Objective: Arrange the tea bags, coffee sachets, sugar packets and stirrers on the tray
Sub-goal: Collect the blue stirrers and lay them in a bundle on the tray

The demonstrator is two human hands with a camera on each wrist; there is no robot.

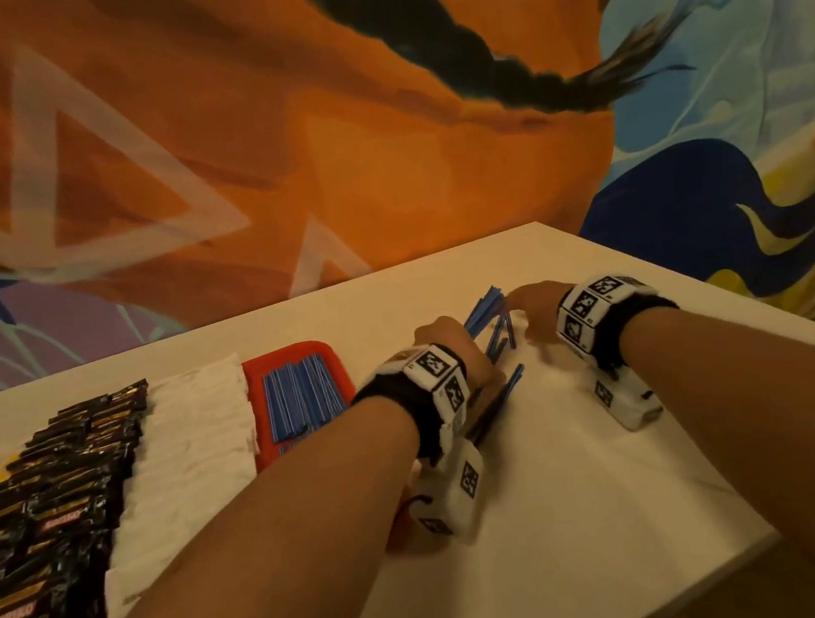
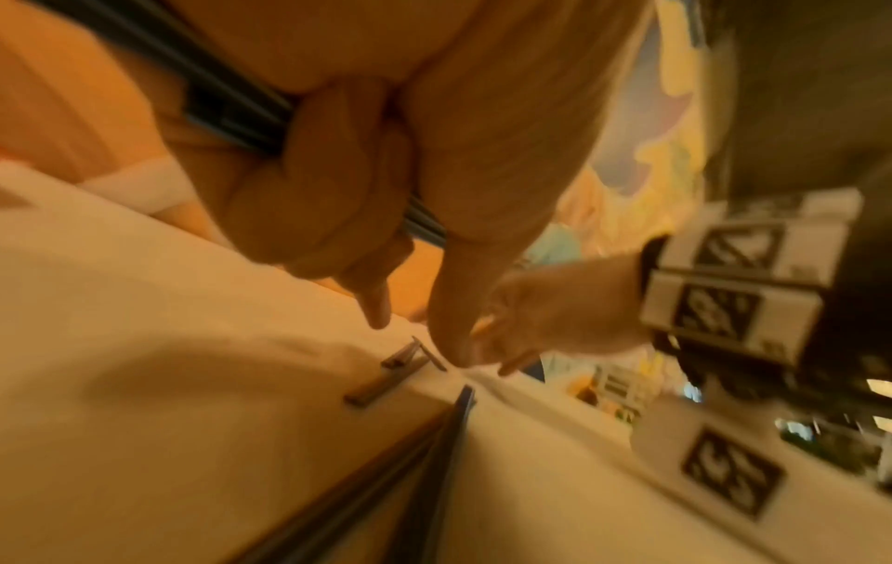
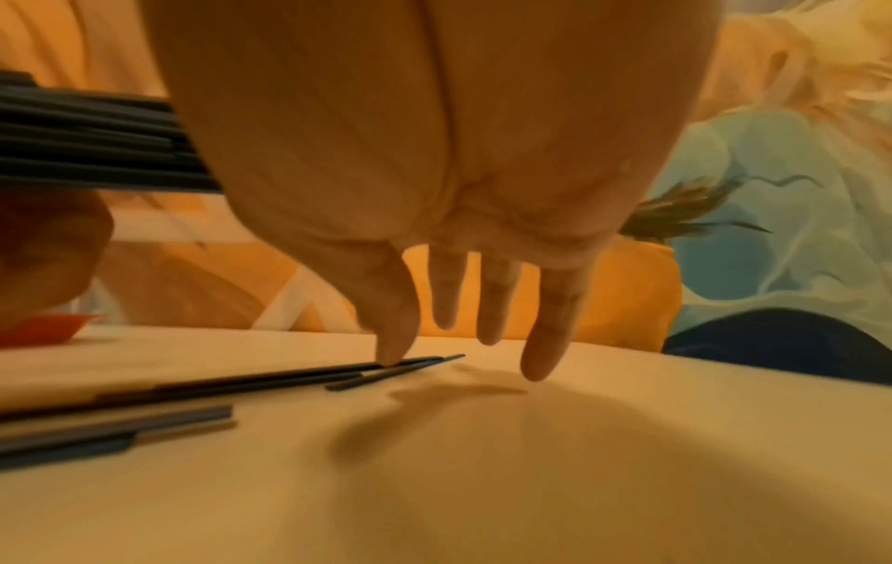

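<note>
Gathering loose stirrers (image 1: 500, 343) near the worktop's (image 1: 600, 491) far edge, your left hand (image 1: 458, 354) clasps a bundle while your right hand (image 1: 532, 305), fingers spread, touches one lying flat. Next, pinch it and add it to the bundle. The red tray (image 1: 292, 357) waits left, beside coffee sachets (image 1: 55, 485); nothing blocks the way.

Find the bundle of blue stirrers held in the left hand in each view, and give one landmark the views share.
Head: bundle at centre, sticking up past the left hand.
Left wrist: upper left, dark rods running through the curled fingers.
Right wrist: left edge, upper part, a dark stack behind the right hand.
Shared landmark: loose stirrers on the white table.
</note>
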